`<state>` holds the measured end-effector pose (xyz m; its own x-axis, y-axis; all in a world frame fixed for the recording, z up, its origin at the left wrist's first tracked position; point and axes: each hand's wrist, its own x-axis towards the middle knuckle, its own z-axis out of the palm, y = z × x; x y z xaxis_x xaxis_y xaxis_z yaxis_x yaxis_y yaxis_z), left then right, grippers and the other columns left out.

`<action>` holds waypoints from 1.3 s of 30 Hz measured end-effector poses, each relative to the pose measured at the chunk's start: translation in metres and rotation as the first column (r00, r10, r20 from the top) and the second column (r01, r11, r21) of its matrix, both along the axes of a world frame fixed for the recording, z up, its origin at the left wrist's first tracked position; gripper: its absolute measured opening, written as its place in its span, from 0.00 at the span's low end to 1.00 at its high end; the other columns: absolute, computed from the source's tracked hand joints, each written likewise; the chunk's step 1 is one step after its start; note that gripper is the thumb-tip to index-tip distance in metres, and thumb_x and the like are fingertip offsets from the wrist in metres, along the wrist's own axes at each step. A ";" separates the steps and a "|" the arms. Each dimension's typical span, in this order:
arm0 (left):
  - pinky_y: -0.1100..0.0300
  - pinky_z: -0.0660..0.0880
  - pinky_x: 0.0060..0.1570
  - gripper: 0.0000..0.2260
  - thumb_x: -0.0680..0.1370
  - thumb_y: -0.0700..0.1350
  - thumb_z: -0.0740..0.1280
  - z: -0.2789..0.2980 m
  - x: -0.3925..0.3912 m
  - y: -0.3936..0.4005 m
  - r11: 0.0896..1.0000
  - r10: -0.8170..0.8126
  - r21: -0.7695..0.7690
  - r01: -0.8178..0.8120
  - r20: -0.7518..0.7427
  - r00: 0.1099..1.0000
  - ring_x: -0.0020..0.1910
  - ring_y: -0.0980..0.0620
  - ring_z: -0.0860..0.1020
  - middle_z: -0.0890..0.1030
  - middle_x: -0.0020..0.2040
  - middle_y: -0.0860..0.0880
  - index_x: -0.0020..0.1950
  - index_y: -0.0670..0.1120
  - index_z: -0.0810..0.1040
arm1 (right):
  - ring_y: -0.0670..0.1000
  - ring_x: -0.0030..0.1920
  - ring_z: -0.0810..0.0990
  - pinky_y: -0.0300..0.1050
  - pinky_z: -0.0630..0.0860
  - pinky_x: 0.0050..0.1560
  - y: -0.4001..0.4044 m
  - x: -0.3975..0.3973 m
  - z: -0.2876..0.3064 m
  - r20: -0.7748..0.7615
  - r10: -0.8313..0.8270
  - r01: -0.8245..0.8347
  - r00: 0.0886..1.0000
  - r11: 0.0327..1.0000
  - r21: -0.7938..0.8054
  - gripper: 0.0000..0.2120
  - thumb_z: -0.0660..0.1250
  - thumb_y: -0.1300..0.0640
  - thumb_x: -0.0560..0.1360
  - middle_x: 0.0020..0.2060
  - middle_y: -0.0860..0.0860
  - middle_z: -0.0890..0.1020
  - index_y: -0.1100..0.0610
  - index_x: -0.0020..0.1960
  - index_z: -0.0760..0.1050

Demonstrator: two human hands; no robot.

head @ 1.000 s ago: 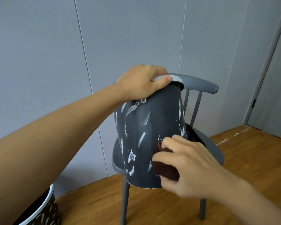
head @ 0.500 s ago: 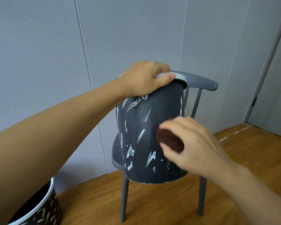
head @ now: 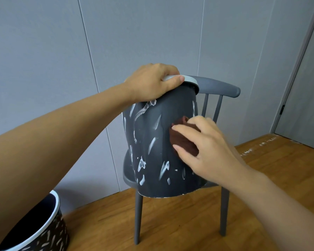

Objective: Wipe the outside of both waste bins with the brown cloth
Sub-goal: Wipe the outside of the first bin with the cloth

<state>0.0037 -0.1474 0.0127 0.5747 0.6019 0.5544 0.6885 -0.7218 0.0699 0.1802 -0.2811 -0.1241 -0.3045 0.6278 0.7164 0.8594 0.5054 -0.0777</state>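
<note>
Nearest to you, at the lower left, the second waste bin (head: pixel 43 232) stands upright on the wooden floor (head: pixel 170 223), only its white rim and part of its dark, white-flecked wall in view, well apart from both of your hands.

Further out, your right hand (head: pixel 205 151) comes in from the lower right and holds the bunched brown cloth (head: pixel 182 138) between thumb and fingers, pressing it against the right part of the near wall of the dark waste bin (head: pixel 152 151). The cloth sits about halfway up that wall, with white streaks to its left and below it.

That bin is tilted, its base edge toward you and its white-rimmed mouth leaning away to the far right. You cannot tell whether it rests on the seat of the grey chair (head: pixel 219 89) behind it.

Your left hand (head: pixel 152 82) reaches across from the left and grips the top of the bin, fingers curled over the white rim, thumb lying along it.

Beyond stand the chair's backrest, the grey panelled wall (head: pixel 62 69) and, at the far right, a door (head: pixel 308 105).
</note>
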 end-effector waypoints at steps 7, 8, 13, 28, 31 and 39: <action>0.50 0.76 0.53 0.16 0.82 0.64 0.57 0.000 0.000 -0.002 1.000 -0.004 -0.009 0.004 0.004 1.000 0.48 0.47 0.79 0.83 0.46 0.55 0.53 0.57 0.79 | 0.48 0.52 0.76 0.48 0.83 0.44 -0.019 -0.002 -0.019 0.099 0.125 -0.117 0.987 0.990 -0.083 0.18 0.63 0.41 0.78 0.52 0.45 0.77 0.48 0.63 0.80; 0.50 0.76 0.53 0.16 0.82 0.64 0.57 0.000 0.001 -0.003 1.000 -0.005 -0.008 0.005 0.001 1.000 0.47 0.47 0.79 0.83 0.45 0.54 0.53 0.57 0.79 | 0.49 0.53 0.76 0.49 0.83 0.46 -0.012 -0.003 -0.014 0.045 0.079 -0.078 0.996 0.996 -0.033 0.20 0.63 0.41 0.78 0.54 0.47 0.77 0.50 0.65 0.79; 0.53 0.76 0.52 0.15 0.82 0.63 0.58 0.001 -0.002 0.001 1.000 0.002 -0.025 -0.002 0.009 1.000 0.48 0.48 0.79 0.83 0.46 0.54 0.52 0.56 0.79 | 0.49 0.55 0.75 0.49 0.82 0.49 -0.007 0.000 -0.004 0.048 0.057 -0.053 0.997 0.995 -0.086 0.21 0.66 0.41 0.78 0.56 0.46 0.76 0.49 0.68 0.79; 0.55 0.75 0.50 0.14 0.83 0.61 0.58 0.001 0.000 -0.002 0.999 -0.001 -0.032 0.001 0.025 1.000 0.48 0.50 0.79 0.82 0.45 0.55 0.53 0.56 0.80 | 0.44 0.48 0.73 0.46 0.80 0.41 -0.032 -0.003 -0.026 0.233 0.213 -0.147 0.949 0.952 -0.269 0.15 0.64 0.40 0.75 0.48 0.41 0.74 0.43 0.58 0.81; 0.54 0.76 0.51 0.14 0.82 0.62 0.58 0.001 0.001 -0.002 1.000 0.009 -0.026 -0.009 0.018 1.000 0.48 0.49 0.79 0.82 0.45 0.55 0.53 0.57 0.79 | 0.48 0.51 0.75 0.48 0.82 0.42 -0.022 -0.010 -0.022 0.117 0.106 -0.092 0.988 0.989 -0.117 0.18 0.64 0.41 0.77 0.51 0.44 0.76 0.47 0.62 0.80; 0.55 0.75 0.50 0.14 0.82 0.62 0.58 0.001 0.001 -0.003 1.000 0.014 -0.013 -0.014 0.013 1.000 0.48 0.48 0.79 0.82 0.45 0.55 0.53 0.57 0.79 | 0.44 0.48 0.71 0.44 0.79 0.42 -0.036 -0.011 -0.027 0.244 0.210 -0.144 0.947 0.954 -0.263 0.15 0.62 0.40 0.76 0.47 0.41 0.72 0.43 0.58 0.81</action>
